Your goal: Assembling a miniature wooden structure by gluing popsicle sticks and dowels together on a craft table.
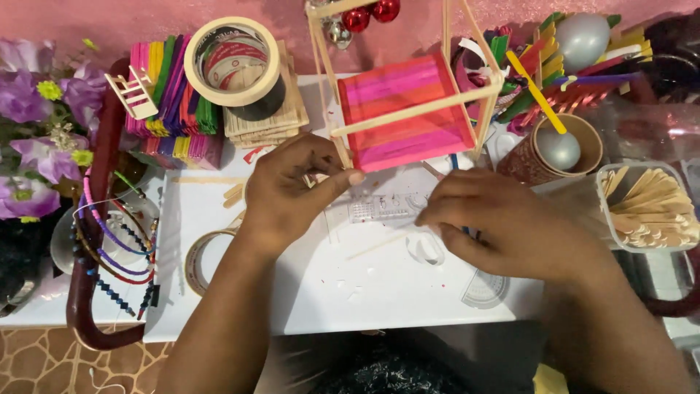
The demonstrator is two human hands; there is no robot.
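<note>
A small frame of plain wooden sticks with a floor of pink and red craft sticks (pixel 405 109) stands on a white board (pixel 328 277). My left hand (pixel 292 186) pinches the frame's near left corner post between thumb and fingers. My right hand (pixel 503 222) lies fingers-down on the board, to the right of a clear plastic ruler (pixel 379 210). Its fingertips are curled over something small that I cannot make out. A thin wooden stick (pixel 375 246) lies loose between the hands.
Stacks of coloured craft sticks (pixel 171 95) and plain ones (pixel 281 120) sit at the back left under a tape roll (pixel 233 62). A clear tub of wooden sticks (pixel 649 208) and a paper cup (pixel 558 149) stand on the right. Purple flowers (pixel 36 124) and beaded wires (pixel 117 241) lie on the left.
</note>
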